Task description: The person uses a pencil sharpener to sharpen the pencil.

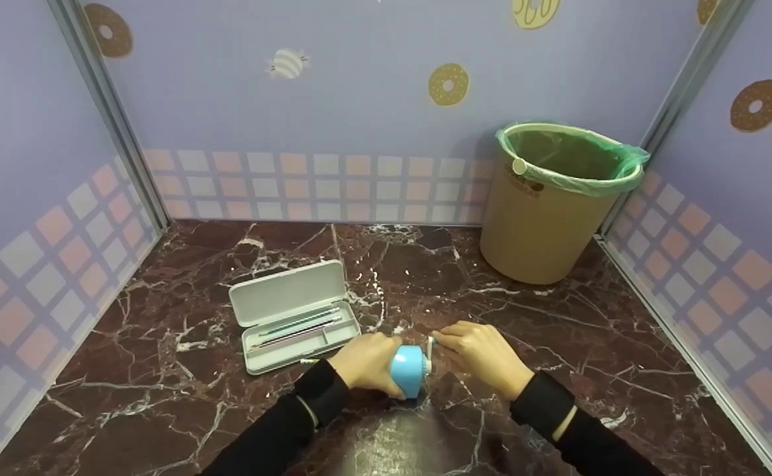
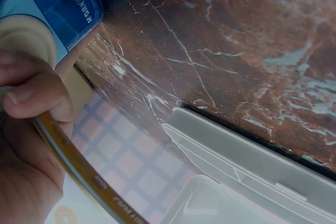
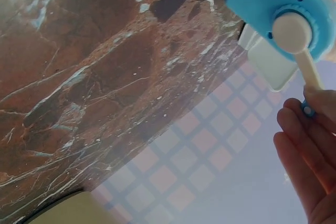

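A blue crank pencil sharpener (image 1: 408, 371) stands on the marbled tabletop, its clear blue shavings box showing in the left wrist view. My left hand (image 1: 367, 365) grips it from the left side. A yellow-brown pencil (image 2: 79, 165) with printed lettering passes under the curled fingers of that hand toward the sharpener's round cream front; its tip end there is hidden. In the head view, the pencil's far end sticks out left of the wrist. My right hand (image 1: 485, 354) pinches the small blue knob (image 3: 308, 109) of the cream crank arm (image 3: 308, 72), its other fingers loosely extended.
An open white pencil case (image 1: 287, 291) with several pencils (image 1: 300, 325) lies left of the sharpener. At the back right stands a tan bin (image 1: 538, 231) with a green liner. Patterned panels wall in the back and both sides of the tabletop (image 1: 161, 410).
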